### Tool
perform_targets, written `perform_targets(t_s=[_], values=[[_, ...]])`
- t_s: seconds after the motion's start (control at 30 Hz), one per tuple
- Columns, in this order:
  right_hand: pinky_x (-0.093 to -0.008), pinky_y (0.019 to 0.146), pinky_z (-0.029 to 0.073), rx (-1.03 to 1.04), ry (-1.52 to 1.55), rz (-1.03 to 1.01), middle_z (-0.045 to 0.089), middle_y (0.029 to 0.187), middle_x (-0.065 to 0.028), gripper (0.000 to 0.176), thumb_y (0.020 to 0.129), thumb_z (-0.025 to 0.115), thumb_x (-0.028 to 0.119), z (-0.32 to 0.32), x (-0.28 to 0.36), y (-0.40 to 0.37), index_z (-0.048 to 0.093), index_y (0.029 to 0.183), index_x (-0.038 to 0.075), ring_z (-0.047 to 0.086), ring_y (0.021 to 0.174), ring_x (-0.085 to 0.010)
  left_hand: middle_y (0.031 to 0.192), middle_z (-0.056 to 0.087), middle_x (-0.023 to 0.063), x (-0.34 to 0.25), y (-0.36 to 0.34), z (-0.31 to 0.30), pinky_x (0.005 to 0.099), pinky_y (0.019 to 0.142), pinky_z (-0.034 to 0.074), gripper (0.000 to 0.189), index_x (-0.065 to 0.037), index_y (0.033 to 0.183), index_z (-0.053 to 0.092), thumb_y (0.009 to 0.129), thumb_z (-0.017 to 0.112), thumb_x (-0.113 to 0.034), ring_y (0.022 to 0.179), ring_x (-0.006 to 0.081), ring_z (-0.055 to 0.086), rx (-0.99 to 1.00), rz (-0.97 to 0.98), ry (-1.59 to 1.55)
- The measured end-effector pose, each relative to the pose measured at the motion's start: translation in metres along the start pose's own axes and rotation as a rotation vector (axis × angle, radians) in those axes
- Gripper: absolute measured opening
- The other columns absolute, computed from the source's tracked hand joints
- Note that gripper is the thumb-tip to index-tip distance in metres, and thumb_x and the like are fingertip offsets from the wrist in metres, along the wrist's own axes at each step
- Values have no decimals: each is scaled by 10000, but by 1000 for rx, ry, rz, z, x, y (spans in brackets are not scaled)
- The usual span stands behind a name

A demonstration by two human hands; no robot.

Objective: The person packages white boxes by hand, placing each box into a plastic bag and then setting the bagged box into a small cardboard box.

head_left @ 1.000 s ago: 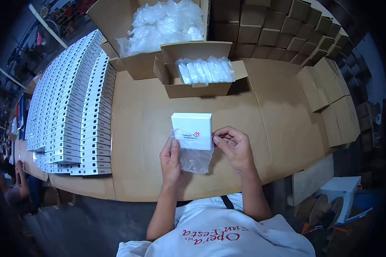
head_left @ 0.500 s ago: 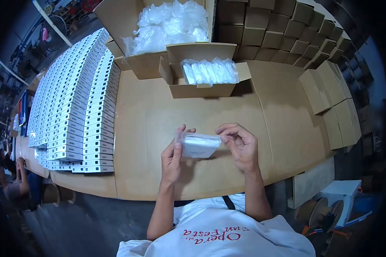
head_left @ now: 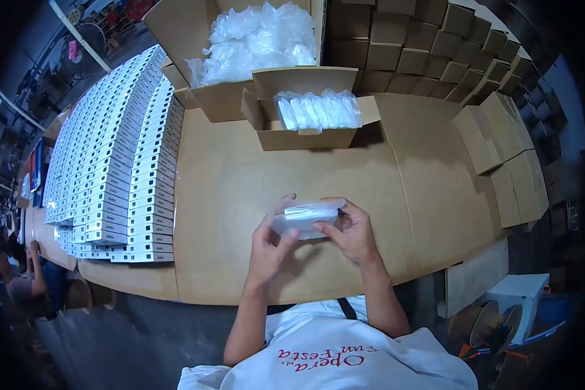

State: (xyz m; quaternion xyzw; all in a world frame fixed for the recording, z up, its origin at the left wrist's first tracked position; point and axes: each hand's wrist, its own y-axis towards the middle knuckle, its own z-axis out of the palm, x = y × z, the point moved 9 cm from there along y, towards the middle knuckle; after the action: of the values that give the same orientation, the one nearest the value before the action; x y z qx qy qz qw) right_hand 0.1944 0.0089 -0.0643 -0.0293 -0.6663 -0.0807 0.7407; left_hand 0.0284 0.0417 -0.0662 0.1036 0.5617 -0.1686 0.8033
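A small white box in a clear plastic bag (head_left: 309, 214) is held between my two hands above the table, close to its front edge. My left hand (head_left: 270, 242) grips its left side, the thumb on the near face. On the right side, my right hand (head_left: 352, 233) has closed on it too, thumb pressed to the front and fingers behind. Beyond them stands an open cardboard carton (head_left: 305, 140) with a row of similar bagged white packs (head_left: 318, 112) inside.
Tall stacks of white boxes (head_left: 110, 169) line the table's left side. A larger carton (head_left: 224, 101) of clear plastic bags (head_left: 260, 42) stands at the back. Brown boxes (head_left: 504, 153) sit at the right, with more piled behind (head_left: 409, 42). Another person (head_left: 29, 279) is at far left.
My right hand has moved left and wrapped onto the bagged box, where before it pinched the bag's right end. My left thumb has shifted lower on the front.
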Motion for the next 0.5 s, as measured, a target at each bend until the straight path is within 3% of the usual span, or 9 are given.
perform_targets(t_s=[0.07, 0.1, 0.2, 0.33, 0.47, 0.5], values=[[-303, 924, 531, 18, -59, -71, 741, 1052, -97, 291, 831, 800, -27, 3, 12, 0, 716, 1109, -15, 679, 1018, -169, 1299, 624, 91, -14, 1, 7, 297, 923, 542, 384, -2, 1360, 584, 1006, 657, -134, 1142, 150, 609, 46, 84, 166], [-305, 923, 533, 39, -131, -90, 745, 1053, -103, 267, 829, 797, -35, 4, 18, 0, 729, 1086, -16, 683, 1025, -180, 1239, 642, 78, -9, 3, 3, 277, 833, 576, 295, -12, 1265, 630, 999, 678, -133, 1079, 159, 634, 16, 110, 149], [-317, 927, 538, 60, -167, -94, 753, 1049, -116, 197, 828, 784, -49, 3, 22, 0, 756, 1022, -23, 694, 1042, -208, 1146, 671, 71, 9, 2, -7, 256, 798, 568, 236, -4, 1203, 668, 1012, 663, -143, 1004, 142, 653, -64, -17, 61], [-338, 939, 544, 29, -192, -152, 759, 1030, -116, 111, 849, 774, -27, -14, 21, 0, 765, 960, -30, 695, 1071, -227, 1051, 694, 63, 11, 0, -16, 238, 723, 559, 215, 8, 1148, 695, 1024, 652, -162, 879, 100, 661, -166, -25, 101], [-356, 957, 530, -185, 132, -150, 730, 1174, -125, 71, 862, 770, -2, -49, 21, 0, 755, 923, -35, 676, 1106, -245, 1019, 707, 68, 12, 3, -24, 231, 632, 547, 246, 24, 1125, 702, 1029, 649, -196, 807, 85, 671, -243, -46, 9], [-336, 932, 530, -122, 87, -180, 696, 1247, -152, 110, 855, 776, -10, -47, 28, -1, 773, 965, -8, 675, 1071, -228, 1010, 708, 68, 10, 4, -27, 230, 627, 549, 250, 26, 1125, 701, 1030, 648, -198, 805, 90, 677, -247, -52, 13]])
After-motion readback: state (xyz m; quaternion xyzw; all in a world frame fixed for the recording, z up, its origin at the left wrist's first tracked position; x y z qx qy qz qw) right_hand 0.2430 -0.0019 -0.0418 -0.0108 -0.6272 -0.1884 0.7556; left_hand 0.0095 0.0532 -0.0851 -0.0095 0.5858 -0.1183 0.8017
